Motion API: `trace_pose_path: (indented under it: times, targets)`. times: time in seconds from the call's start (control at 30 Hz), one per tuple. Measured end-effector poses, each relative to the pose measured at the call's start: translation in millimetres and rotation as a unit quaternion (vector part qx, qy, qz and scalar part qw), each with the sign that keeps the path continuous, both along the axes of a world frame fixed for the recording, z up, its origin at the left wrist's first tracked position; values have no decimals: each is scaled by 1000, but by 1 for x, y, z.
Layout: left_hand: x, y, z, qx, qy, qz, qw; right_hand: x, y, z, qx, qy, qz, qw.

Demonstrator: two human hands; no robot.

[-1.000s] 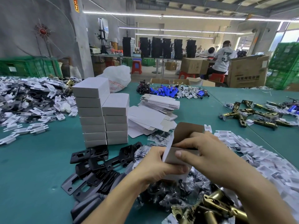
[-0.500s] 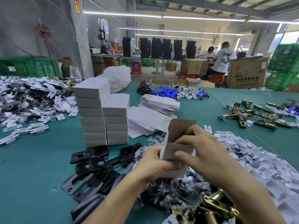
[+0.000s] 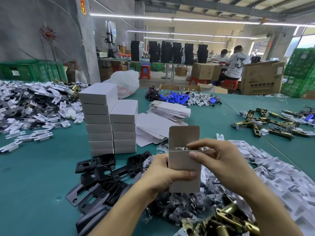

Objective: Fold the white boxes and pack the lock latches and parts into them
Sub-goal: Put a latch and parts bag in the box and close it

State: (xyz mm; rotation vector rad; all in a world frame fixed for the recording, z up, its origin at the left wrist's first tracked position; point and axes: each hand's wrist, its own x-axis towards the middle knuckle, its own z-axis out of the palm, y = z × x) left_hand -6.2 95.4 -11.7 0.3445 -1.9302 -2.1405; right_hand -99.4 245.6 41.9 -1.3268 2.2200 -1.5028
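Note:
I hold a small white box (image 3: 184, 165) upright over the table, its top flap standing open and brown inside. My left hand (image 3: 162, 176) grips the box body, thumb across its front. My right hand (image 3: 219, 160) pinches the box's upper right edge, forefinger at the opening where something dark and shiny shows. Black strike plates (image 3: 105, 169) lie to the left. Bagged dark parts (image 3: 187, 208) and brass latches (image 3: 226, 220) lie under my hands. Two stacks of closed white boxes (image 3: 109, 120) stand behind the plates.
Flat unfolded box blanks (image 3: 168, 109) lie behind my hands. White plastic inserts (image 3: 281, 178) pile at the right, more with dark parts (image 3: 34, 103) at the far left. Brass latches (image 3: 265, 123) and blue batteries (image 3: 177, 98) lie farther back. People sit at the back right.
The box has been raised and turned upright, its flap now standing straight up. My right hand's fingers moved from over the opening to the box's upper right edge.

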Motion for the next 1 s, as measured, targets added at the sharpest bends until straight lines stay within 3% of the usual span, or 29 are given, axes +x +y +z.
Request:
trace_pose_path:
  times: [0.17, 0.33, 0.6, 0.8, 1.0]
  targets:
    - [-3, 4, 0, -156, 113, 111, 975, -8, 3, -5, 11, -4, -34, 999]
    - [-6, 5, -4, -226, 231, 164, 932, -13, 6, -5, 43, -14, -11, 999]
    - [-7, 5, -2, -206, 208, 148, 945, -12, 5, -3, 89, 94, -13, 992]
    - [-4, 5, 2, -176, 155, 146, 961, -8, 4, -4, -33, 13, -25, 999]
    - [-2, 6, 1, -225, 152, 119, 955, 0, -6, 0, -89, -11, -23, 996]
